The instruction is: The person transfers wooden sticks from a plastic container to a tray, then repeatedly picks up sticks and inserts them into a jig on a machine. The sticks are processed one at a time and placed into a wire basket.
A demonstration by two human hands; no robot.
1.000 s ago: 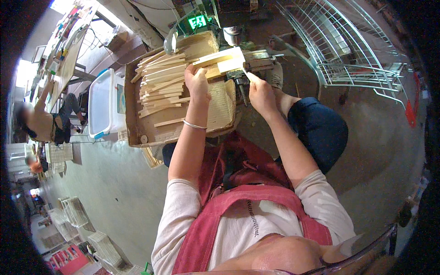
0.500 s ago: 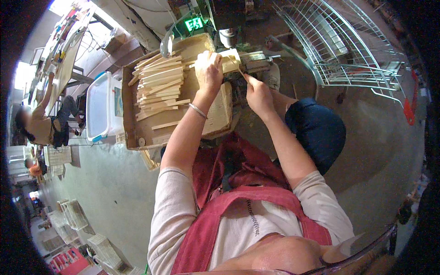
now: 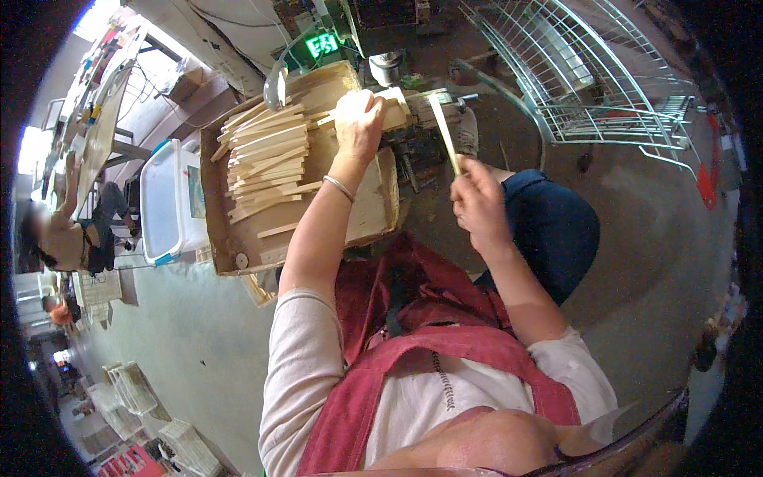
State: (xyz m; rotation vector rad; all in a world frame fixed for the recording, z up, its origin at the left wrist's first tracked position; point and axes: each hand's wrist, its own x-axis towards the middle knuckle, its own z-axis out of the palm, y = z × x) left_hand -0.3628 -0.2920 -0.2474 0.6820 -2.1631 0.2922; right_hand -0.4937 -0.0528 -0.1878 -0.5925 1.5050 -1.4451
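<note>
My right hand [image 3: 479, 199] grips the lower end of a thin pale wooden strip [image 3: 445, 131], which points up and away from me. My left hand [image 3: 359, 127] is closed at the tray's right side, with a piece of wood [image 3: 395, 105] showing beyond its knuckles. Its fingertips are partly hidden. Just past that wood sits a metal machine part [image 3: 433, 110] with a small handle. Many similar wooden strips [image 3: 266, 151] lie stacked in a shallow brown tray [image 3: 230, 253] left of my left hand.
A lamp head [image 3: 275, 86] hangs over the tray's far side. Left of the tray stands a clear plastic bin [image 3: 163, 207]. A wire cart [image 3: 588, 95] with a red handle is at the far right. Another person [image 3: 63, 230] works by a bench [image 3: 103, 119] at far left.
My right hand has drawn back toward me and right from the machine, bringing the wooden strip along. My left hand stays at nearly the same spot; the view has shifted slightly.
</note>
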